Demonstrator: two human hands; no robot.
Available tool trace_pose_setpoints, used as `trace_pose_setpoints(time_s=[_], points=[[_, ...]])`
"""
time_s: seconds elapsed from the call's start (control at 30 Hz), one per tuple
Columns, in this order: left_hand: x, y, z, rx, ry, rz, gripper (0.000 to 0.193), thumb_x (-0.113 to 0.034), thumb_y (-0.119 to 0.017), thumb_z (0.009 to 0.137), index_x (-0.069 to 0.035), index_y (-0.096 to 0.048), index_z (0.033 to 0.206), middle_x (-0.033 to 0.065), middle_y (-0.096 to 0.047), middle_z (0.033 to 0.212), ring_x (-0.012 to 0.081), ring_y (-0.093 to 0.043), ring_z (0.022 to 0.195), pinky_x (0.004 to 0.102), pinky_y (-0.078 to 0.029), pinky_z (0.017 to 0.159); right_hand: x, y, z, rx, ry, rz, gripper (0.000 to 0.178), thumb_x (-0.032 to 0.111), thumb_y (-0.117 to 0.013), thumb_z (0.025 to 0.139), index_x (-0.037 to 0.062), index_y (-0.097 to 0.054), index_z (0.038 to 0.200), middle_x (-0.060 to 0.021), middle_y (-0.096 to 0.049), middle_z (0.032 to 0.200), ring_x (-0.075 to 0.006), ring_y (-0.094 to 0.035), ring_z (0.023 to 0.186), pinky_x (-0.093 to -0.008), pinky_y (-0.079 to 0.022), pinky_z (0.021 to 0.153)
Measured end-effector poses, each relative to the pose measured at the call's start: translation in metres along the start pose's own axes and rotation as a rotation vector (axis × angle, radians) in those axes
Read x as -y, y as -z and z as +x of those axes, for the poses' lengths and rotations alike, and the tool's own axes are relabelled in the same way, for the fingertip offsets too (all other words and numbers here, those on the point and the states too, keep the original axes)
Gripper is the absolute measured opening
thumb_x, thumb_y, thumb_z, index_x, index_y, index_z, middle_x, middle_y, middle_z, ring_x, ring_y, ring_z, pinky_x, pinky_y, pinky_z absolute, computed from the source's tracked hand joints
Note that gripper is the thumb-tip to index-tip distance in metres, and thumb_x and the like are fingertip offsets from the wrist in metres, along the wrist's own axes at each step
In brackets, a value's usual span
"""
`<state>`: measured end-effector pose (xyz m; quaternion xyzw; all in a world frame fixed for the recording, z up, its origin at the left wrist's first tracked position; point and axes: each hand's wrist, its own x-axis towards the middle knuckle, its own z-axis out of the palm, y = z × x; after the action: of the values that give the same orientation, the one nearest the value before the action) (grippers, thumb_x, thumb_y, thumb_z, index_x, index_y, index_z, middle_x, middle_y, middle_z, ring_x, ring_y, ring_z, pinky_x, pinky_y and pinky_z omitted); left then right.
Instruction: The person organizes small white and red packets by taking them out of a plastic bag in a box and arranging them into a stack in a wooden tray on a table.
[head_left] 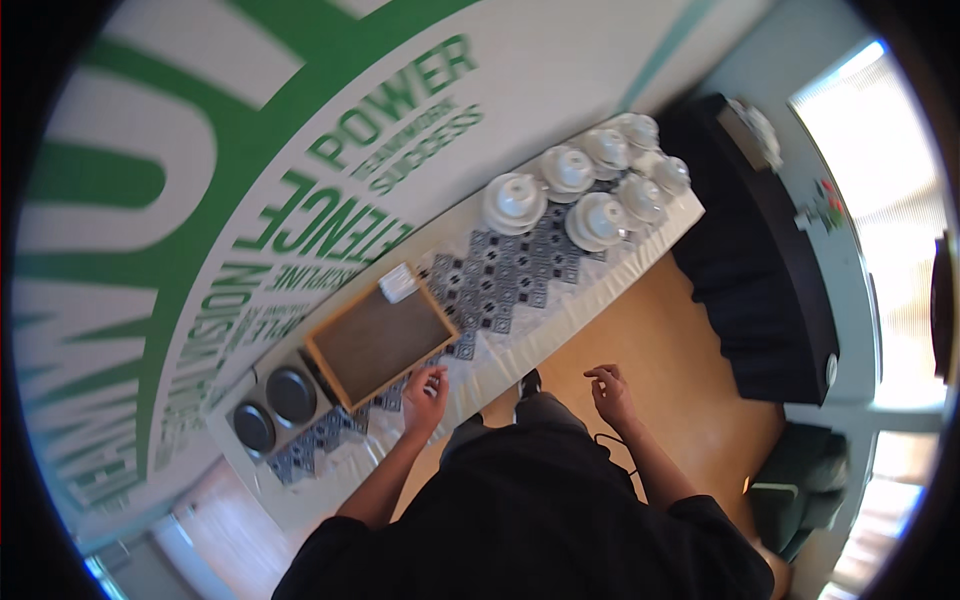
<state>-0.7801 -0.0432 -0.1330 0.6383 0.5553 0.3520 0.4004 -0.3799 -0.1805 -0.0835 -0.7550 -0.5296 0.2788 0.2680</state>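
Note:
Over the near edge of the table, my left hand (425, 400) hovers with loosely curled, parted fingers and holds nothing. Closest to it is a shallow wooden-framed tray (375, 345) with a brown inside. A small white packet or stack (397, 283) rests at the tray's far corner. My right hand (611, 394) hangs above the floor, away from the table, its fingers partly stretched and nothing seen in them.
A two-plate electric hob (316, 393) stands left of the tray. Stacked white cups and saucers (515, 203) crowd the table's far right end. Beneath lies a patterned cloth (500, 280). A black-draped table (745, 270) and dark green chair (790, 490) stand to the right.

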Motion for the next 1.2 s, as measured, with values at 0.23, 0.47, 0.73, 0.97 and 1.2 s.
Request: trace_pose_setpoints(time_s=[0.23, 0.47, 0.73, 0.97, 1.2], points=[[-0.090, -0.124, 0.033, 0.305, -0.071, 0.002, 0.016, -0.011, -0.076, 0.101, -0.008, -0.081, 0.116, 0.0067, -0.077, 0.101, 0.0155, -0.073, 0.077, 0.0306, -0.056, 0.066, -0.064, 0.046, -0.034, -0.124, -0.081, 0.129, 0.021, 0.002, -0.066, 0.104, 0.0062, -0.078, 0.120, -0.0167, -0.073, 0.117, -0.0340, -0.076, 0.100, -0.0412, -0.065, 0.087], [-0.200, -0.306, 0.047, 0.499, -0.132, 0.015, 0.015, -0.013, -0.077, 0.102, -0.007, -0.082, 0.116, 0.0050, -0.077, 0.102, 0.0124, -0.072, 0.078, 0.0281, -0.055, 0.066, -0.174, 0.141, -0.075, -0.016, -0.106, 0.227, 0.020, 0.010, -0.067, 0.106, 0.0070, -0.079, 0.121, -0.0181, -0.077, 0.113, -0.0366, -0.077, 0.101, -0.0462, -0.062, 0.091], [-0.315, -0.464, 0.050, 0.684, -0.152, -0.107, 0.020, -0.017, -0.076, 0.104, -0.006, -0.082, 0.120, 0.0051, -0.077, 0.101, 0.0109, -0.072, 0.081, 0.0271, -0.057, 0.069, -0.315, 0.286, -0.108, -0.343, -0.334, 0.291, 0.022, 0.006, -0.063, 0.107, 0.0055, -0.079, 0.122, -0.0163, -0.079, 0.109, -0.0320, -0.078, 0.096, -0.0431, -0.063, 0.086], [-0.348, -0.551, 0.089, 0.744, -0.172, -0.068, 0.021, -0.016, -0.077, 0.103, -0.006, -0.081, 0.121, 0.0057, -0.079, 0.106, 0.0116, -0.072, 0.082, 0.0285, -0.058, 0.071, -0.366, 0.343, -0.045, -0.438, -0.451, 0.386, 0.021, 0.006, -0.064, 0.110, 0.0039, -0.078, 0.125, -0.0114, -0.081, 0.111, -0.0209, -0.077, 0.089, -0.0372, -0.064, 0.081], [-0.366, -0.677, 0.163, 0.832, -0.174, -0.075, 0.023, -0.015, -0.077, 0.102, -0.008, -0.081, 0.124, 0.0061, -0.078, 0.108, 0.0137, -0.073, 0.084, 0.0301, -0.060, 0.076, -0.390, 0.375, 0.032, -0.189, -0.372, 0.369, 0.022, 0.009, -0.065, 0.110, 0.0066, -0.078, 0.128, -0.0117, -0.081, 0.114, -0.0232, -0.078, 0.098, -0.0386, -0.063, 0.086]])
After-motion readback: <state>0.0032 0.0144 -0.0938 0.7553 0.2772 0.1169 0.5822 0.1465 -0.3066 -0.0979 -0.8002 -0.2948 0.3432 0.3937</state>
